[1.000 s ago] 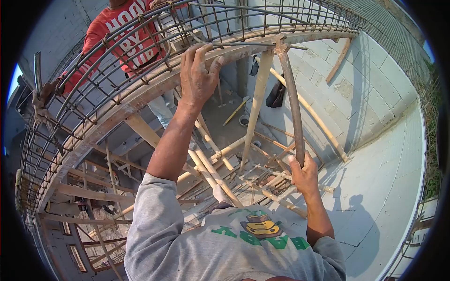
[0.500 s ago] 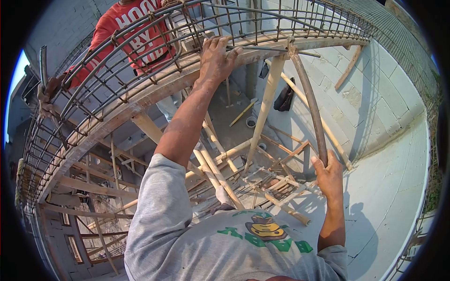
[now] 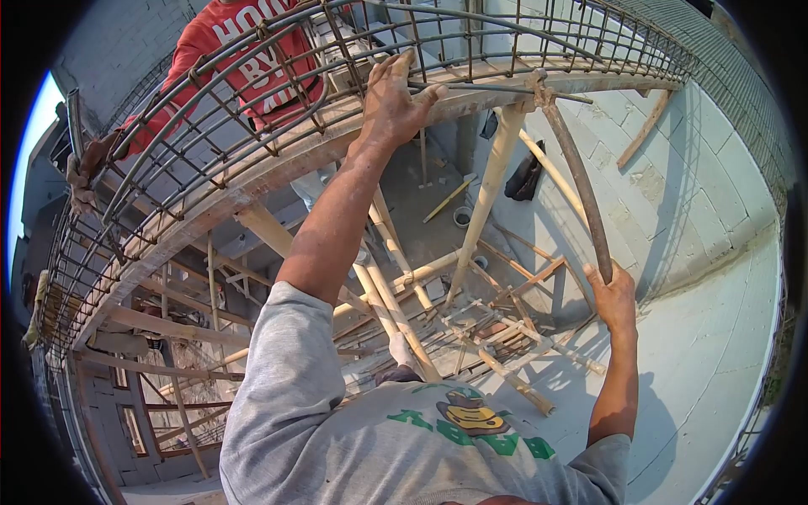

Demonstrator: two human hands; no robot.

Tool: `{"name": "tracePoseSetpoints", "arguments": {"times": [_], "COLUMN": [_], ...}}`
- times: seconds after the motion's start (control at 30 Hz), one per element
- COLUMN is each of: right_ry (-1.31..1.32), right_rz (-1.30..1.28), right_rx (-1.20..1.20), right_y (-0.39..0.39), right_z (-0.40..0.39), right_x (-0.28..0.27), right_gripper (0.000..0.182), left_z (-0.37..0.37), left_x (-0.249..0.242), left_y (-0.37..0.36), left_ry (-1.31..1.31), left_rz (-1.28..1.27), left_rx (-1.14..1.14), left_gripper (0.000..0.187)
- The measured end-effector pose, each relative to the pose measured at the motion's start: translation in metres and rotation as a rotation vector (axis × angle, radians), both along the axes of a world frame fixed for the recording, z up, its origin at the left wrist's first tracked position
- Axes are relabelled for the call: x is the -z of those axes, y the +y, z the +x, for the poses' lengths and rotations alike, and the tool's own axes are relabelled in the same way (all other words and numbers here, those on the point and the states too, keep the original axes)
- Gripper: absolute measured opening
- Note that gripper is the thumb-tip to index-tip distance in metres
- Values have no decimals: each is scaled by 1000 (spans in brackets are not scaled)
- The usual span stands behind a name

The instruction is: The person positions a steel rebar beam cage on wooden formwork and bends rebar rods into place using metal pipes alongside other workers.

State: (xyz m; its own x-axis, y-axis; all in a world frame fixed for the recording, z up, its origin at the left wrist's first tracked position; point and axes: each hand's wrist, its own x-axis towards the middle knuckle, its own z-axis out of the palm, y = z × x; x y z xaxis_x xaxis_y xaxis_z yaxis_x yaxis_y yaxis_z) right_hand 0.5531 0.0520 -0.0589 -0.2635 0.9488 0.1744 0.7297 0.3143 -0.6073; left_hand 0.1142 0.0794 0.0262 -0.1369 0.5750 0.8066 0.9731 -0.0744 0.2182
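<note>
Spanning the upper frame, the steel cage (image 3: 252, 126) is gripped at top centre by the left hand (image 3: 394, 99). At centre right, the bent bar (image 3: 581, 189) is clasped by the right hand (image 3: 614, 299).

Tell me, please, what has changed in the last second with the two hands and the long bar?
The right hand has swung the lower end of the long bar outward to the right; its top stays hooked at the rebar cage. Nothing was let go. The left hand stays gripping the cage.
</note>
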Motion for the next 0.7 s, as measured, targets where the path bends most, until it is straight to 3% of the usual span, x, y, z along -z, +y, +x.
{"name": "tracePoseSetpoints", "arguments": {"times": [0.17, 0.3, 0.47, 0.7], "right_ry": [-125, -203, -206, -169], "right_rz": [-86, -61, -20, -17], "right_rx": [73, 138, 69, 89], "right_y": [40, 34, 59, 41], "right_z": [20, 13, 20, 16], "right_x": [-32, -61, -67, -53], "right_gripper": [38, 35, 32, 32], "left_z": [32, 28, 27, 25], "left_x": [-26, -10, -1, -1], "left_y": [10, 21, 29, 24], "left_ry": [-126, -195, -133, -191], "left_rz": [-170, 96, 241, 128], "left_rx": [-115, 22, 11, -4], "left_gripper": [83, 82, 82, 79]}}
